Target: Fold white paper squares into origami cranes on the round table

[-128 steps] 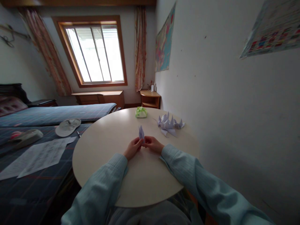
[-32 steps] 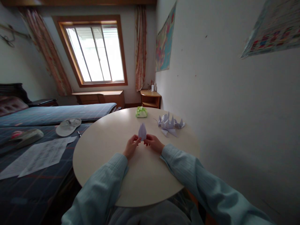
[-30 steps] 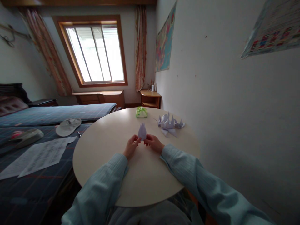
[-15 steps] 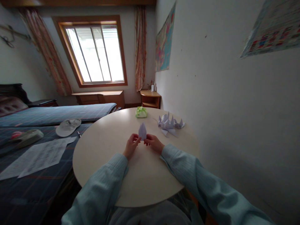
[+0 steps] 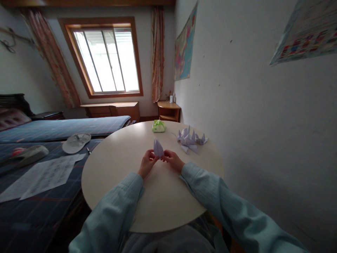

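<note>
A folded piece of white paper [image 5: 158,148], pointed at the top, stands up between my two hands just above the round table [image 5: 110,175]. My left hand [image 5: 148,162] pinches its lower left side, thumb toward me. On the lower right side, my right hand [image 5: 172,160] grips the paper with closed fingers. Parts of the fingertips are hidden behind the paper. To the right and farther back, several folded paper cranes [image 5: 188,137] sit in a cluster on the table.
A green tissue pack [image 5: 158,126] lies near the table's far edge. The wall [image 5: 250,123] runs close along the right. On the bed [image 5: 52,193] at left are a white cap [image 5: 77,143], printed sheets [image 5: 44,175] and a pen [image 5: 88,150].
The folded paper has turned and tilted slightly to the left in my fingers. Both hands keep nearly the same place, and the things around them have not moved.
</note>
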Tool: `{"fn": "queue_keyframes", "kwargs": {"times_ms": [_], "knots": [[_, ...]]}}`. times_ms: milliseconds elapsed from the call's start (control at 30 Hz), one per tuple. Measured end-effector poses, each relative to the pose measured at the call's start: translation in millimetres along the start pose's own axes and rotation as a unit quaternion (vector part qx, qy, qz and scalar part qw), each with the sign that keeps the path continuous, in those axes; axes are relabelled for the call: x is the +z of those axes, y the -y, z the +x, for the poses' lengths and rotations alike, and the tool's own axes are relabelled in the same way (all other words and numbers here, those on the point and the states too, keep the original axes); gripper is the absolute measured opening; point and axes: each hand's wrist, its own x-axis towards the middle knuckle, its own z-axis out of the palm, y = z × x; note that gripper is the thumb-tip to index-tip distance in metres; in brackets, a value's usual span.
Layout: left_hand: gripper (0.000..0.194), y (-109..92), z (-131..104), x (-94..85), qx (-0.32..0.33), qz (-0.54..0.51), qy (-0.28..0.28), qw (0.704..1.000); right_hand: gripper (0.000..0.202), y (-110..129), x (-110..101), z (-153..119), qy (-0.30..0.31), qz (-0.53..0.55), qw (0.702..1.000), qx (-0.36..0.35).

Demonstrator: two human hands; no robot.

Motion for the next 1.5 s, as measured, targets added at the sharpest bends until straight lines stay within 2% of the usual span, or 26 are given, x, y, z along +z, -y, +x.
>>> {"fn": "queue_keyframes", "kwargs": {"times_ms": [167,333,600,900,1033,1233,1500], "knots": [[0.023,-6.7,-5.8,2.7,-0.006,0.024,0.061,0.998,0.028,-6.5,-2.2,3.0,-0.020,-0.013,1.000,-0.017],[0.030,-0.3,-7.4,4.2,-0.047,-0.006,0.091,0.995,0.033,-6.3,-2.4,3.7,-0.017,-0.012,1.000,-0.009],[0.047,13.4,-4.7,5.0,-0.100,-0.124,0.124,0.979,0.038,-0.4,2.1,-1.1,0.087,0.027,0.996,0.011],[0.049,7.6,-5.2,6.7,-0.110,-0.148,0.114,0.976,0.039,2.4,0.9,-2.6,0.107,0.039,0.993,0.034],[0.050,-1.6,-8.7,8.5,-0.133,-0.216,0.138,0.957,0.039,2.7,0.9,-3.1,0.123,0.037,0.991,0.038],[0.047,-12.3,-12.9,6.3,-0.173,-0.250,0.162,0.939,0.034,0.8,-0.5,-3.7,0.128,-0.012,0.992,0.010],[0.048,-16.5,-10.4,3.0,-0.150,-0.237,0.131,0.951,0.032,2.3,-2.0,-4.9,0.175,-0.048,0.983,0.003]]}}
